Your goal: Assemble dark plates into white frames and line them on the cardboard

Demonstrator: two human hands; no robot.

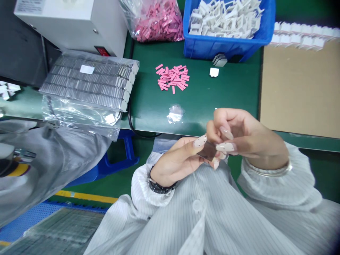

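My left hand [182, 157] pinches a small dark, shiny square plate [208, 151] between thumb and fingers, just off the table's front edge. From the other side my right hand [239, 136] closes on the same plate, its thumb and fingertips at the plate's right edge. Whether the right fingers hold anything else is hidden. Beyond the hands, a small heap of clear film pieces [175, 114] lies on the green table [225, 94]. Farther back are a loose pile of pink strips [174, 76] and a small white square plate [214, 72].
A blue bin [225, 46] of white plastic parts stands at the back, beside a bag of pink strips [159, 21]. Bagged metal plates [90, 81] lie left, near a white machine [71, 24]. Cardboard [300, 88] covers the right side. Another person's sleeve [66, 152] is at left.
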